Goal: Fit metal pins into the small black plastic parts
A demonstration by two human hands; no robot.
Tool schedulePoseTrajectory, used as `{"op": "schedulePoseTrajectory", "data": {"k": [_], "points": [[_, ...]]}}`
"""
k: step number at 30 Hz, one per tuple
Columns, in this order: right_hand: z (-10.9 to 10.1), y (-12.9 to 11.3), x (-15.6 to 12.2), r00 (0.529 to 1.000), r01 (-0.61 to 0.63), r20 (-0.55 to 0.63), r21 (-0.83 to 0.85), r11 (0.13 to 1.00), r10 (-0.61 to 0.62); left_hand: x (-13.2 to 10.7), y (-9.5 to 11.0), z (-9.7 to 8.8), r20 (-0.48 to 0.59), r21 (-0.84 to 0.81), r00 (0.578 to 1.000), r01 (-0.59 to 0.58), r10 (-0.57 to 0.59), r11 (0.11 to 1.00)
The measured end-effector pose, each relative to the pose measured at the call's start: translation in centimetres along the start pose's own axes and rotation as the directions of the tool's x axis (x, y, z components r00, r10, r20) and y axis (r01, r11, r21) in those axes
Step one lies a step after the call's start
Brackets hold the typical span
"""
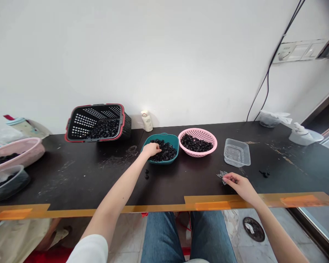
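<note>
My left fingers [154, 149] curl down into small black plastic pieces [166, 155] in a teal bowl [174, 143], grip unclear; two loose black pieces [146, 174] lie just below them on the dark table [71, 179]. Right fingers [229, 178] clench thin silver metal pieces [222, 176]; clear plastic tub [237, 145] just beyond them. Pink colander [205, 136] sits past my left fingers, beside the bowl. White wall unit [146, 121], lettering too small to read

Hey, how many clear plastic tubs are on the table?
2: one tub right of the pink colander, another tub far left, by the pink basin.
</note>
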State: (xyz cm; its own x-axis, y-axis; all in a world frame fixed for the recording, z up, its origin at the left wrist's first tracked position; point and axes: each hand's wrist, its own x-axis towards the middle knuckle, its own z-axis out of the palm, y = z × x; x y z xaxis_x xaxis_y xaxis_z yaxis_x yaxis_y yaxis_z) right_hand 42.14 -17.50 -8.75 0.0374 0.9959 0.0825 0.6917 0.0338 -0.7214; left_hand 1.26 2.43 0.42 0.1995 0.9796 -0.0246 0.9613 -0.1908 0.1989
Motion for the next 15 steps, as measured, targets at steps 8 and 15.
{"op": "schedulePoseTrajectory", "data": {"k": [8, 15], "points": [[0.8, 1.7, -0.3, 0.986, 0.07, -0.146, -0.109, 0.992, -0.086, -10.4, 2.5, 0.1, -0.398, -0.179, 0.896, -0.286, 0.197, 0.941], [2.5, 1.9, -0.8, 0.97, -0.025, -0.241, -0.029, 0.999, 0.017, -16.2, -1.6, 5.2, -0.326, -0.129, 0.918, 0.195, -0.227, 0.972]]}}
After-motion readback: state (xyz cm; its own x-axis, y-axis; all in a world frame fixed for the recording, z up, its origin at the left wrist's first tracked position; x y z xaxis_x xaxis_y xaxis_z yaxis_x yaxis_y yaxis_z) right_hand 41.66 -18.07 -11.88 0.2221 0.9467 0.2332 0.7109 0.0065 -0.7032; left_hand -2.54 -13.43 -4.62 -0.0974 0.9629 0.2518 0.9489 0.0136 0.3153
